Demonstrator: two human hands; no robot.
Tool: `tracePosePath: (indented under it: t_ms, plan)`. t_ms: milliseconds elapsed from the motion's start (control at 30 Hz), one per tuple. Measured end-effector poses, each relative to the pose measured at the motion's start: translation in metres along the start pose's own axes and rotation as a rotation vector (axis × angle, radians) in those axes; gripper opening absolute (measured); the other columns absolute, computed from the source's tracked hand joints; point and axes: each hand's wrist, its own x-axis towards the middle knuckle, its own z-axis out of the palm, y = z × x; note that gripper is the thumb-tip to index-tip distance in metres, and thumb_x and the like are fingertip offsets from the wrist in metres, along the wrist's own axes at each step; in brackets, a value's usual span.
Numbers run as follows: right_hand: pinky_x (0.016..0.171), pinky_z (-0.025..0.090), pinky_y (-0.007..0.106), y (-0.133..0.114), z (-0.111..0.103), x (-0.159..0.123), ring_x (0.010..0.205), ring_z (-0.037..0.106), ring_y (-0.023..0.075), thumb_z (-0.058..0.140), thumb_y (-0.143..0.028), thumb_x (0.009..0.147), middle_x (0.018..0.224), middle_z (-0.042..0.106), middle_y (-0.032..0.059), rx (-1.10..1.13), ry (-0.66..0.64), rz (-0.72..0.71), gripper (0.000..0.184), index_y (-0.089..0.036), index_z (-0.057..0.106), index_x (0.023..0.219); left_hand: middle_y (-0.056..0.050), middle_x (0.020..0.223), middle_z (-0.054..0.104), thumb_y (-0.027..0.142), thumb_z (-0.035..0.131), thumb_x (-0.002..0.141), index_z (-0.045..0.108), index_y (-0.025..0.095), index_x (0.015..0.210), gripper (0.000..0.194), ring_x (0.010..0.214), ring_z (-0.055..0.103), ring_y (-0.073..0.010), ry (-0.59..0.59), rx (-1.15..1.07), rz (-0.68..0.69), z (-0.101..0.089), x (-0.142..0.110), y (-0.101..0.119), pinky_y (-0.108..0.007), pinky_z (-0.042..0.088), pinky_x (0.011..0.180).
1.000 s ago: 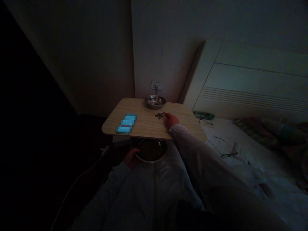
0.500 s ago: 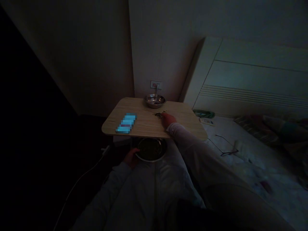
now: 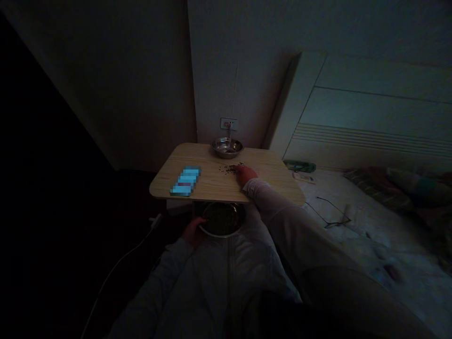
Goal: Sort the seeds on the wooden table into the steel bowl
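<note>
My left hand [image 3: 193, 232] grips the left rim of a shiny metal bowl [image 3: 216, 234] on my lap, thumb over the edge. Dark contents, too dim to name, cover its bottom. On the small wooden table [image 3: 212, 188], my right hand [image 3: 246, 175] touches a scatter of small dark green bean-like grains [image 3: 229, 169], its fingers reaching over them. A second metal bowl [image 3: 227, 149] stands behind the grains at the table's far edge.
A lit phone with a blurred screen [image 3: 185, 181] lies at the table's left. A socket [image 3: 229, 124] is on the wall behind. Glasses [image 3: 335, 221] and a pale remote-like object [image 3: 303, 177] lie on the bed at right. A white cable [image 3: 116, 263] hangs at left.
The grains are spread wider, with several now farther left. My right hand's fingers have shifted slightly over them. My left hand and the lap bowl look unmoved.
</note>
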Motion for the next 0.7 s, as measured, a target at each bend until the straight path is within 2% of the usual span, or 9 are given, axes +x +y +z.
tracePosePath:
  t_ms: [233,333,500,700]
  plan:
    - [0.097,0.044,0.047,-0.016,-0.006,-0.018,0.105,0.063,0.03,0.048,-0.016,0.086,0.109,0.07,0.0094,-0.179,0.0,0.053,0.038,-0.025,0.066,0.118,-0.009,0.073,0.076,0.002,0.048,0.074,0.068,0.008,0.102,0.035,0.084,0.073,-0.0263,-0.018,-0.017,-0.015,0.002,-0.004,0.001,-0.037,0.059,0.076]
    - [0.098,0.044,0.047,-0.019,-0.007,-0.024,0.105,0.062,0.0301,0.052,-0.016,0.084,0.108,0.07,0.0078,-0.159,-0.008,0.016,0.035,-0.027,0.068,0.113,-0.009,0.076,0.077,0.002,0.048,0.074,0.068,0.009,0.096,0.03,0.083,0.073,-0.0248,-0.025,-0.022,-0.026,0.0,-0.001,0.0,-0.034,0.058,0.075]
    - [0.096,0.045,0.045,-0.021,-0.007,-0.032,0.103,0.063,0.0293,0.053,-0.013,0.083,0.107,0.071,0.0074,-0.191,-0.03,-0.04,0.036,-0.026,0.069,0.113,-0.007,0.064,0.074,0.001,0.05,0.075,0.067,0.011,0.081,0.021,0.075,0.073,-0.0228,0.008,0.005,0.0,-0.003,0.004,-0.001,-0.031,0.059,0.069]
    - [0.097,0.046,0.039,-0.026,-0.006,-0.045,0.106,0.062,0.0264,0.052,-0.011,0.083,0.113,0.07,0.0049,-0.244,-0.065,-0.086,0.038,-0.026,0.068,0.114,-0.006,0.066,0.074,0.002,0.049,0.074,0.068,0.012,0.086,0.025,0.075,0.073,-0.0234,-0.017,-0.002,-0.008,-0.003,0.004,-0.001,-0.032,0.059,0.067]
